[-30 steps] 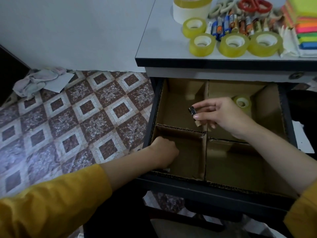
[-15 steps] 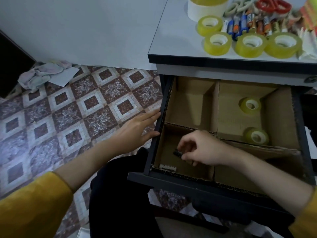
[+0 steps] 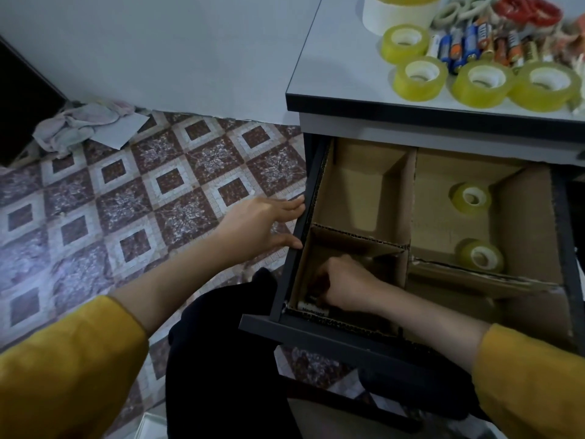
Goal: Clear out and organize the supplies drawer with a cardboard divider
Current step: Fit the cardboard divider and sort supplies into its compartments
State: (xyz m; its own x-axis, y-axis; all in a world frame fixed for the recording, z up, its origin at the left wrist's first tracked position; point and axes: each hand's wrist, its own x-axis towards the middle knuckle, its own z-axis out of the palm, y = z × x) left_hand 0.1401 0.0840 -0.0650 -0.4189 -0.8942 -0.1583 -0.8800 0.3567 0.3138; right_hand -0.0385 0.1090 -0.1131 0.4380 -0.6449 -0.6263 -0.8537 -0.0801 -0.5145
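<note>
Cardboard compartment (image 3: 342, 248) holds right fingers (image 3: 320, 289) pinching a battery (image 3: 311, 298) (left fingers (image 3: 285, 205) straight, touching drawer (image 3: 298, 236)).

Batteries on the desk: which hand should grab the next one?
Probably the right hand: its arm is on the same side as the batteries. It is busy in the front-left compartment, though. The left hand is open but rests on the far left wall of the drawer.

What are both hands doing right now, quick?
Left hand: open, straight fingers touching the drawer.
Right hand: curled down by a battery; its grip cannot be told.
</note>
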